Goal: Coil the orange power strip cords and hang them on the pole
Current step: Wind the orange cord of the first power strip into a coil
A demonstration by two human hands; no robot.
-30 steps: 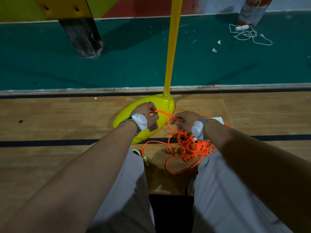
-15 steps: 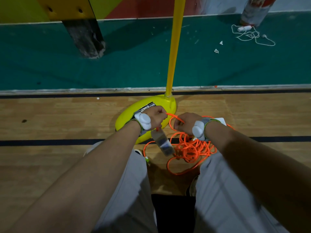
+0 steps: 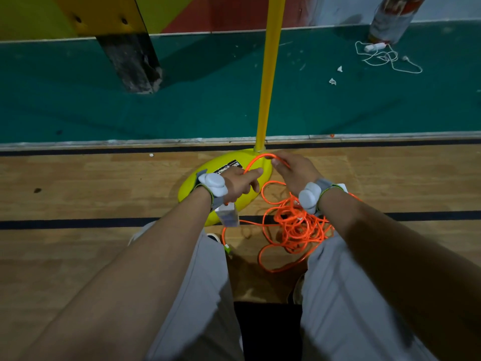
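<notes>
An orange cord [image 3: 294, 225] lies in a tangled heap on the wooden floor between my knees. My left hand [image 3: 240, 183] grips the cord near its white power strip [image 3: 227, 216], which hangs below the fist; the index finger points right. A loop of cord arches from that hand up to my right hand [image 3: 294, 171], whose curled fingers hold the cord over the yellow base [image 3: 197, 188]. The yellow pole [image 3: 268, 74] rises from that base just beyond both hands.
A green floor strip [image 3: 208, 108] runs behind the pole. A dark post [image 3: 130, 63] stands at the back left. A white cord and plug [image 3: 382, 54] lie at the back right beside a red and white cylinder [image 3: 393, 16]. My legs fill the foreground.
My right hand has moved up and forward, drawing a loop of cord out over the yellow base. The power strip now hangs lower under my left hand, whose index finger has straightened.
</notes>
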